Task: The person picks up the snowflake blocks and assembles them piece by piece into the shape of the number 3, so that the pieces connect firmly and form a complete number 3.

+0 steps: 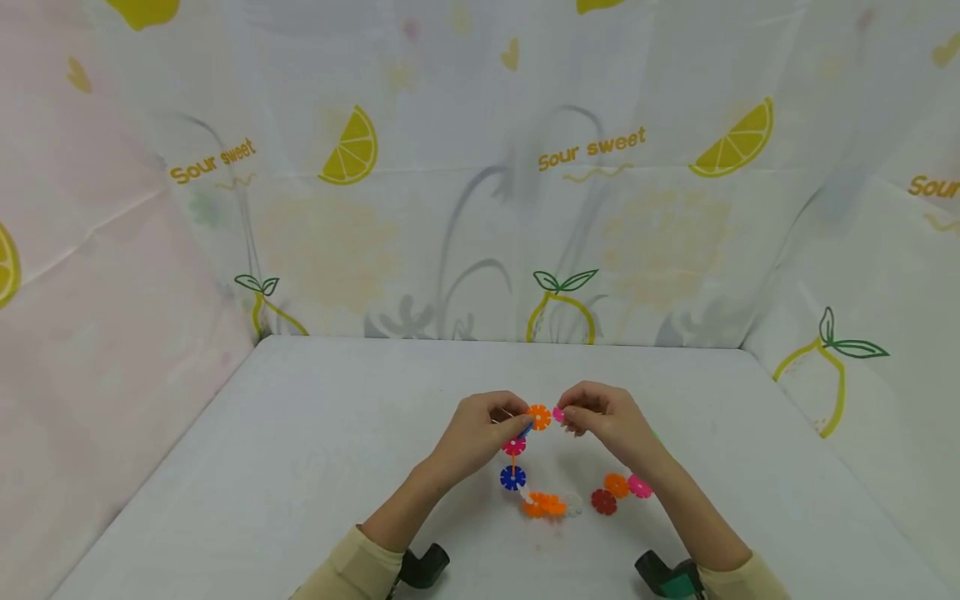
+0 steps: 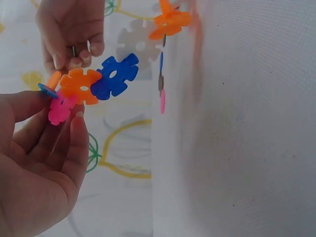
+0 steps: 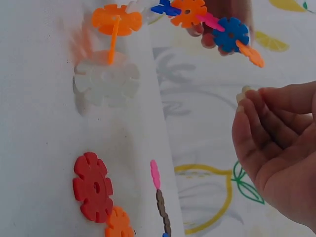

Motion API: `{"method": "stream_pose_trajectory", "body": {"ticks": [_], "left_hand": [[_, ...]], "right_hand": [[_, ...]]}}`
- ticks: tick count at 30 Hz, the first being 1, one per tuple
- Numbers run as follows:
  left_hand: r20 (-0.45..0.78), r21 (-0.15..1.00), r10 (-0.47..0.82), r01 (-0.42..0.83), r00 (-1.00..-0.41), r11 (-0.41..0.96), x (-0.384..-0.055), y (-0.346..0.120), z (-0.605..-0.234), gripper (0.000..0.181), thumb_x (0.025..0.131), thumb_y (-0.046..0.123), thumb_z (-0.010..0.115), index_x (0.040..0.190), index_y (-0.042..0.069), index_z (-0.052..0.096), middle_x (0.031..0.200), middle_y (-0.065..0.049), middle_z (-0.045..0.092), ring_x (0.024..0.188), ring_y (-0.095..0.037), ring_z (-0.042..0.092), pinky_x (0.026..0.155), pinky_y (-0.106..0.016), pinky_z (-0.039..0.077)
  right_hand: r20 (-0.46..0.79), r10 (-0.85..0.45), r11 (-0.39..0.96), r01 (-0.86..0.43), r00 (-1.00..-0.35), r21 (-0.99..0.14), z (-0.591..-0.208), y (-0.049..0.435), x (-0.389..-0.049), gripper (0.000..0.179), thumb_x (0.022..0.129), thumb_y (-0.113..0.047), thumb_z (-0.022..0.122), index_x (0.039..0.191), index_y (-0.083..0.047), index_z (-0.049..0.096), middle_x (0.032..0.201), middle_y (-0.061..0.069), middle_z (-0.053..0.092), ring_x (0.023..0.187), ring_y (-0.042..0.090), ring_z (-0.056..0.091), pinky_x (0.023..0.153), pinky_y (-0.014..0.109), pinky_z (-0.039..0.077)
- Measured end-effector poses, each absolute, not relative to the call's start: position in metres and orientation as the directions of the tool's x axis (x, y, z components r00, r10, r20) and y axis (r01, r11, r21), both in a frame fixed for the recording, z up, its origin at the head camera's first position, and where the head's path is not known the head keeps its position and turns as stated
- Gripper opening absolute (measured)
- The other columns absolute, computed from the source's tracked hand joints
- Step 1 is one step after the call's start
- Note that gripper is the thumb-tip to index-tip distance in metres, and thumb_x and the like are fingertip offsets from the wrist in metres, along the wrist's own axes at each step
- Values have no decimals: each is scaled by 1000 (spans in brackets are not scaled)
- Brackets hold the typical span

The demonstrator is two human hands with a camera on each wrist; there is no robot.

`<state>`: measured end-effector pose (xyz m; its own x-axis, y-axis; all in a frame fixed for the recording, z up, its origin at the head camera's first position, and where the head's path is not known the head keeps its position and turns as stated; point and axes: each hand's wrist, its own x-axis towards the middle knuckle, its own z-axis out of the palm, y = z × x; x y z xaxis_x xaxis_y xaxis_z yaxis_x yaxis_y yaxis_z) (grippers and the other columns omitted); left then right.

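Note:
My left hand (image 1: 480,433) pinches a chain of interlocking plastic snowflake discs near its upper end, fingers at a blue disc (image 3: 230,34). An orange disc (image 1: 538,417) ends the chain above the fingertips. Below hang a pink disc (image 1: 513,446), an orange one (image 2: 81,86) and a dark blue one (image 1: 513,477). The chain runs down to orange discs (image 1: 543,505) and a clear disc (image 3: 107,81) at the tabletop. My right hand (image 1: 611,417) pinches a pink snowflake disc (image 1: 558,414), mostly hidden by the fingers, just right of the orange end disc with a small gap between.
Loose discs lie on the white table (image 1: 337,467) beneath my right forearm: a red one (image 1: 603,502), an orange one (image 1: 617,486) and a pink one (image 1: 640,486). A bit of green (image 1: 656,435) shows behind that arm. Lemon-printed cloth (image 1: 450,250) hangs around the table.

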<state>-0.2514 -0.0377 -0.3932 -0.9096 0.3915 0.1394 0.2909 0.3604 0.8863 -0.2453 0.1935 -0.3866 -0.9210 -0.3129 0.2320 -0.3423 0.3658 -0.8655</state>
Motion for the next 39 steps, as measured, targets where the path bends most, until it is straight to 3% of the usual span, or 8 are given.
{"method": "stream_pose_trajectory", "body": {"ticks": [4, 7, 12, 18, 25, 31, 39], "left_hand": [[142, 885, 390, 294, -910, 362, -252, -38, -395, 13, 95, 29, 66, 100, 18, 72, 91, -6, 73, 79, -14, 65, 67, -27, 55], [155, 880, 387, 304, -909, 364, -252, -38, -396, 11, 95, 28, 66, 99, 19, 72, 89, -1, 73, 80, -13, 65, 67, -27, 55], [187, 868, 378, 333, -907, 368, -252, -39, -397, 10, 95, 25, 65, 97, 18, 72, 88, 4, 72, 79, -12, 64, 66, -25, 55], [185, 869, 371, 328, -910, 371, -251, -39, -395, 10, 95, 24, 65, 98, 18, 72, 90, 3, 72, 80, -11, 63, 67, -24, 55], [183, 874, 364, 321, -913, 366, -251, -40, -394, 9, 96, 23, 64, 97, 18, 72, 89, 3, 72, 80, -12, 63, 67, -24, 55], [179, 872, 361, 317, -915, 372, -251, -39, -394, 9, 96, 23, 64, 98, 18, 72, 90, 4, 72, 83, -12, 63, 69, -24, 55], [177, 877, 359, 312, -916, 364, -250, -40, -392, 9, 96, 23, 65, 97, 17, 72, 90, 3, 72, 82, -12, 64, 69, -25, 55]], "right_hand": [[249, -226, 546, -334, -942, -768, -386, 197, -246, 7, 96, -10, 63, 98, -10, 69, 91, 11, 71, 79, 17, 65, 72, 26, 56], [244, -178, 655, -300, -953, -693, -385, 199, -246, 8, 94, -7, 63, 98, -9, 70, 93, 9, 73, 83, 19, 66, 73, 27, 55], [153, -151, 773, -213, -977, -598, -386, 206, -246, 15, 90, -7, 65, 104, -3, 70, 100, 11, 71, 88, 21, 62, 79, 36, 58], [2, -108, 901, -98, -994, -423, -391, 216, -246, 32, 87, -9, 67, 118, 0, 67, 113, 18, 68, 101, 32, 64, 89, 51, 56], [-29, -58, 970, -49, -998, -237, -398, 226, -248, 28, 81, -3, 64, 109, 2, 67, 96, 15, 66, 78, 24, 56, 67, 40, 56], [-31, -66, 974, -57, -997, -220, -401, 229, -248, 27, 81, -3, 69, 108, 1, 68, 92, 12, 65, 76, 22, 55, 71, 42, 56], [-6, -103, 970, -99, -995, -221, -405, 229, -249, 18, 78, 1, 70, 96, -1, 69, 88, 10, 63, 75, 22, 56, 72, 42, 56]]}}
